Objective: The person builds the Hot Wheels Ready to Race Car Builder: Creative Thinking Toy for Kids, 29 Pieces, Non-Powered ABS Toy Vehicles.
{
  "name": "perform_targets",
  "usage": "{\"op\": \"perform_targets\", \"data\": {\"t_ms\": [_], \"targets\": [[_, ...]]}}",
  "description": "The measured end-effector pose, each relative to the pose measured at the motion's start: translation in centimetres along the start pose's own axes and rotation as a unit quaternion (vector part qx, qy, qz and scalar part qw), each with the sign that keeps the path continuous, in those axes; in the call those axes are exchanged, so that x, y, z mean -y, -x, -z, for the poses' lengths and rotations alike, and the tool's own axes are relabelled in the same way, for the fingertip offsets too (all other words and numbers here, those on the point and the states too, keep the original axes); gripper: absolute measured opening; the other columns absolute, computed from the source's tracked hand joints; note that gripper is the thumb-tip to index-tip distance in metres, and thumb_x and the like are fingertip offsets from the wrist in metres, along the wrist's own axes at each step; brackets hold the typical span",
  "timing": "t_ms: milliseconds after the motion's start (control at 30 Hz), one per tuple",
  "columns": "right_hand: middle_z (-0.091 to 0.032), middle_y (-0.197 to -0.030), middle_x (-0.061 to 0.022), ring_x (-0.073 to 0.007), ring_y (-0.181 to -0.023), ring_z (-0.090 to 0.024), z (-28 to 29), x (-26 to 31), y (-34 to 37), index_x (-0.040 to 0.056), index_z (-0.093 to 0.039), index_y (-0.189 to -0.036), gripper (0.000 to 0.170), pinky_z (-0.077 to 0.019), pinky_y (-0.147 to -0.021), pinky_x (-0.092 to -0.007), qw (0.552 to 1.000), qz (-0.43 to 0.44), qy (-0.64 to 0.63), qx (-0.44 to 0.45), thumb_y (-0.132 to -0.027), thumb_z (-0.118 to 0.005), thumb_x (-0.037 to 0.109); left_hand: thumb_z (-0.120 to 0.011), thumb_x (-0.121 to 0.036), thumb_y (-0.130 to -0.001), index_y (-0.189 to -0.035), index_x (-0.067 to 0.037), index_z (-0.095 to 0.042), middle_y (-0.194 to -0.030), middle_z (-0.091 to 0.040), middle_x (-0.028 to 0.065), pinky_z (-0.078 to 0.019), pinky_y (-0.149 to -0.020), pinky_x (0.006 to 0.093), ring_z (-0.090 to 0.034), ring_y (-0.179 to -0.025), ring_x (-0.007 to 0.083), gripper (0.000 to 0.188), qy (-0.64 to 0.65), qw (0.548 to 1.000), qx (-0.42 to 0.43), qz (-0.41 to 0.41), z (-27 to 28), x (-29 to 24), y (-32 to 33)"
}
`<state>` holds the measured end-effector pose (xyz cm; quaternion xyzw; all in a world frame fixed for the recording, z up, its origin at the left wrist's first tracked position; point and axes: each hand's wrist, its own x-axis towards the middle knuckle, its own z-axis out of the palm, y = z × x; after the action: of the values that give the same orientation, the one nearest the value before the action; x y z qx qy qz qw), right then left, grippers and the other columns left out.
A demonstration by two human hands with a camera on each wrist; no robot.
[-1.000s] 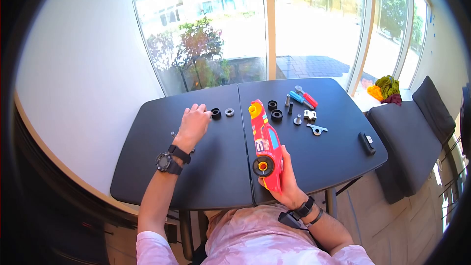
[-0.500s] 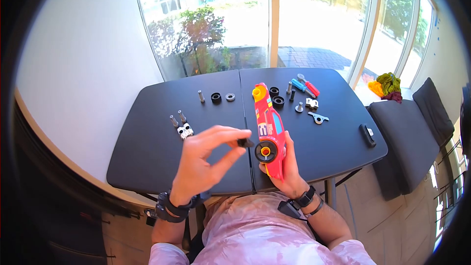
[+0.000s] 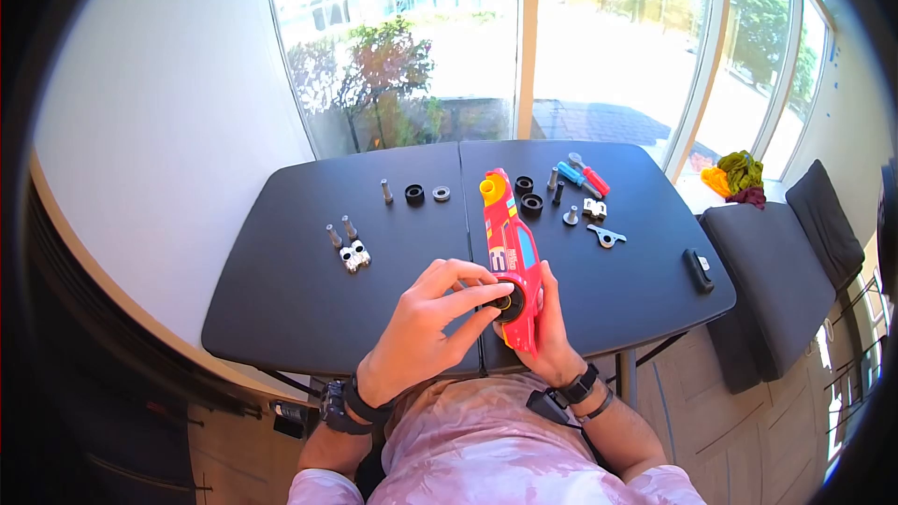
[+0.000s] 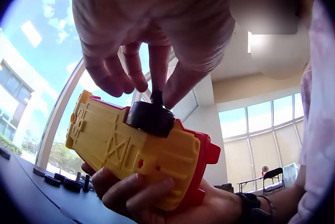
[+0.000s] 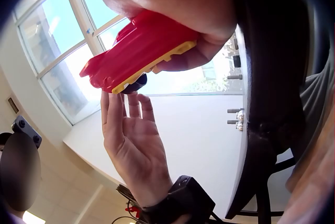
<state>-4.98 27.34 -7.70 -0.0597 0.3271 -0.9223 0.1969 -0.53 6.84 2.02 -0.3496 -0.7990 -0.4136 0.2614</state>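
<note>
My right hand [image 3: 554, 346] grips a red toy car [image 3: 526, 252], held on its side above the near part of the table. Its yellow underside [image 4: 112, 140] shows in the left wrist view, with the right fingers wrapped under it. A black wheel [image 4: 151, 118] sits on the car's upper side. Over that wheel, my left hand [image 3: 421, 318] pinches a small black bolt [image 4: 156, 96] between thumb and fingers. The bolt stands upright at the wheel's centre; its lower end is hidden. In the right wrist view, left fingertips [image 5: 112, 98] are right at the wheel.
On the table's left half lie a silver engine-like block [image 3: 354, 256], grey bolts [image 3: 386, 191], a black wheel [image 3: 414, 194] and a grey ring [image 3: 441, 194]. To the right are wheels [image 3: 530, 204], a blue screwdriver [image 3: 580, 180], a grey bracket [image 3: 606, 237] and a black case [image 3: 698, 271].
My left hand has come from the table's far left side to the car, bringing the black bolt to the wheel. The right hand keeps holding the car in nearly the same place.
</note>
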Motion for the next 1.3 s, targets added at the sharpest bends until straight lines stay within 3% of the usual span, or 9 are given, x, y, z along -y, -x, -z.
{"op": "perform_targets", "data": {"t_ms": [200,300,433,700,800,900,1000,1133,1300], "targets": [[-0.076,-0.132,-0.0069,-0.0151,-0.116,-0.077,-1.5,0.3,0.3,0.0077,-0.060,-0.155,0.073,-0.0652,-0.095,-0.0327,1.000,0.001,0.000,-0.017,-0.119,-0.044,0.069,-0.090,-0.007,-0.093,-0.134,-0.010,-0.084,-0.125,-0.075,0.0091,-0.0599,-0.092,0.0394,-0.068,-0.110,0.0270,0.041,0.003,0.999,0.044,0.013,-0.3,0.4,0.5],[-0.077,-0.131,-0.0065,-0.0149,-0.114,-0.077,0.5,-0.1,-0.1,0.0076,-0.060,-0.155,0.072,-0.0654,-0.094,-0.0319,0.999,-0.011,-0.030,0.042,-0.120,-0.044,0.068,-0.097,-0.011,-0.086,-0.136,-0.010,-0.084,-0.114,-0.075,0.0085,-0.0613,-0.095,0.0412,-0.072,-0.112,0.0265,0.051,0.021,0.999,0.017,0.023,-0.4,0.4,0.1],[-0.077,-0.131,-0.0064,-0.0146,-0.113,-0.078,0.0,0.1,0.1,0.0077,-0.061,-0.155,0.071,-0.0654,-0.094,-0.0317,1.000,-0.003,-0.002,-0.001,-0.120,-0.045,0.068,-0.098,-0.013,-0.085,-0.131,-0.009,-0.083,-0.127,-0.074,0.0116,-0.0584,-0.103,0.0432,-0.070,-0.120,0.0301,0.049,0.091,0.993,-0.051,0.047,-0.7,-1.4,-0.3],[-0.077,-0.132,-0.0060,-0.0144,-0.111,-0.079,-0.5,0.1,0.3,0.0090,-0.060,-0.156,0.073,-0.0667,-0.091,-0.0328,1.000,-0.002,-0.002,-0.008,-0.119,-0.044,0.070,-0.096,-0.020,-0.087,-0.125,-0.013,-0.080,-0.147,-0.064,0.0147,-0.0515,-0.115,0.0507,-0.059,-0.140,0.0362,0.042,-0.079,0.996,0.033,-0.035,0.2,0.6,0.1],[-0.077,-0.131,-0.0061,-0.0146,-0.111,-0.079,-1.0,0.3,0.4,0.0088,-0.059,-0.157,0.075,-0.0666,-0.091,-0.0331,1.000,-0.003,0.006,-0.024,-0.118,-0.044,0.071,-0.101,-0.029,-0.084,-0.115,-0.015,-0.084,-0.156,-0.059,0.0160,-0.0452,-0.121,0.0553,-0.052,-0.146,0.0381,0.037,-0.018,0.998,-0.008,0.054,-0.1,-1.2,-0.2],[-0.075,-0.135,-0.0071,-0.0157,-0.112,-0.078,-0.8,0.1,0.2,0.0089,-0.057,-0.160,0.075,-0.0668,-0.093,-0.0334,1.000,-0.023,-0.008,0.008,-0.119,-0.044,0.070,-0.102,-0.031,-0.083,-0.120,-0.017,-0.085,-0.163,-0.054,0.0173,-0.0397,-0.127,0.0568,-0.047,-0.153,0.0410,0.042,-0.067,0.996,0.029,0.047,-0.3,0.3,0.3],[-0.074,-0.136,-0.0076,-0.0168,-0.113,-0.078,-0.9,0.3,0.5,0.0092,-0.055,-0.162,0.075,-0.0669,-0.095,-0.0340,1.000,-0.024,-0.010,0.000,-0.119,-0.044,0.070,-0.102,-0.033,-0.084,-0.118,-0.016,-0.084,-0.162,-0.054,0.0180,-0.0364,-0.130,0.0581,-0.043,-0.158,0.0433,0.042,-0.006,0.997,0.068,-0.020,-0.2,0.3,0.2],[-0.075,-0.133,-0.0072,-0.0166,-0.112,-0.078,-0.9,0.1,0.2,0.0092,-0.058,-0.159,0.075,-0.0669,-0.093,-0.0339,1.000,-0.025,-0.003,0.003,-0.119,-0.044,0.071,-0.101,-0.030,-0.084,-0.117,-0.016,-0.085,-0.167,-0.050,0.0190,-0.0332,-0.133,0.0593,-0.039,-0.163,0.0466,0.039,0.020,0.999,0.011,0.037,-0.7,-0.5,0.3],[-0.076,-0.132,-0.0069,-0.0155,-0.112,-0.078,0.0,0.0,0.1,0.0090,-0.060,-0.155,0.074,-0.0662,-0.092,-0.0331,1.000,-0.016,-0.006,-0.001,-0.118,-0.044,0.071,-0.097,-0.024,-0.089,-0.122,-0.015,-0.083,-0.168,-0.049,0.0195,-0.0320,-0.133,0.0616,-0.036,-0.165,0.0477,0.037,-0.070,0.996,0.047,0.008,-0.4,1.2,0.8]]}}
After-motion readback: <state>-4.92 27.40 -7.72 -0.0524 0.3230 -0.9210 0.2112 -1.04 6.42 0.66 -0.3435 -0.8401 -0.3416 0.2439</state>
